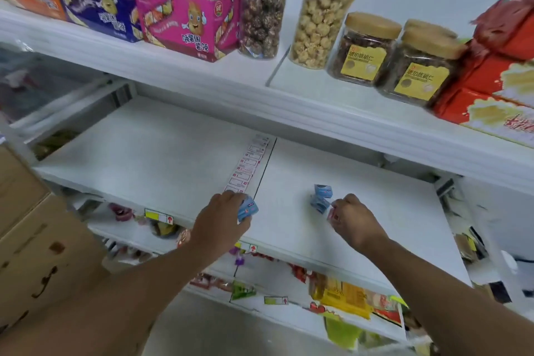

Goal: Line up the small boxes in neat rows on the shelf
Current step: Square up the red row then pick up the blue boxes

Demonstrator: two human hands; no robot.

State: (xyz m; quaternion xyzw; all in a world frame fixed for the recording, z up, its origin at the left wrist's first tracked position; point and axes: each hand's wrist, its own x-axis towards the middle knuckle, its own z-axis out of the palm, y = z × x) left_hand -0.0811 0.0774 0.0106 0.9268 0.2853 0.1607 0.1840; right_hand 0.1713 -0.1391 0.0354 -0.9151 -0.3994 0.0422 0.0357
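Note:
My left hand (221, 218) grips a small blue box (247, 208) just above the front edge of the white middle shelf (161, 153). Two more small blue boxes stand on the right half of that shelf, one (323, 191) behind the other (319, 204). My right hand (351, 222) is right next to the nearer of the two, and its fingers pinch a small red-and-white box (331, 214).
A strip of price labels (248, 166) lies by the seam in the middle shelf. The shelf above carries snack cartons (185, 19), popcorn jars (323, 9) and nut jars (419, 66). Cardboard boxes (31, 240) stand at the left. Lower shelves hold mixed packets (344, 296).

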